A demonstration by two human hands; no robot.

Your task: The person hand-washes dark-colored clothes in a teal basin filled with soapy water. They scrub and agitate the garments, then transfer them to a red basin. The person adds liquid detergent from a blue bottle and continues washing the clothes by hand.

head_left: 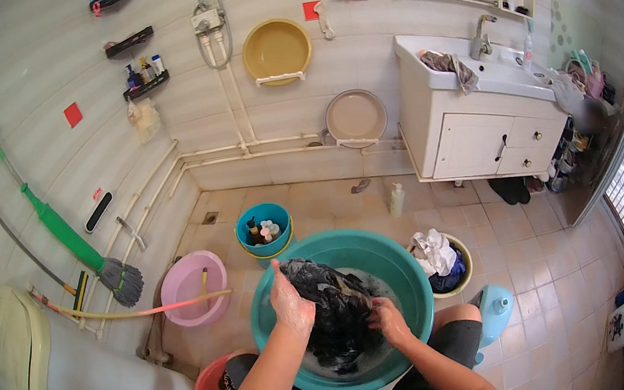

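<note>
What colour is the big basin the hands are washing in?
Teal green basin, seen in the head view.

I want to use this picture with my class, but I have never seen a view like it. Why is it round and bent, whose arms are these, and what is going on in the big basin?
A wide fisheye camera worn on a person's head looks down, so straight walls curve toward the rim. The two bare forearms coming from the lower edge are the wearer's own. This is a tiled bathroom. On the floor stands a big teal basin with soapy water. The soapy left hand and the right hand both grip a dark wet garment in it. Around it stand a pink basin, a small blue bucket of bottles and a tub of laundry.
</note>
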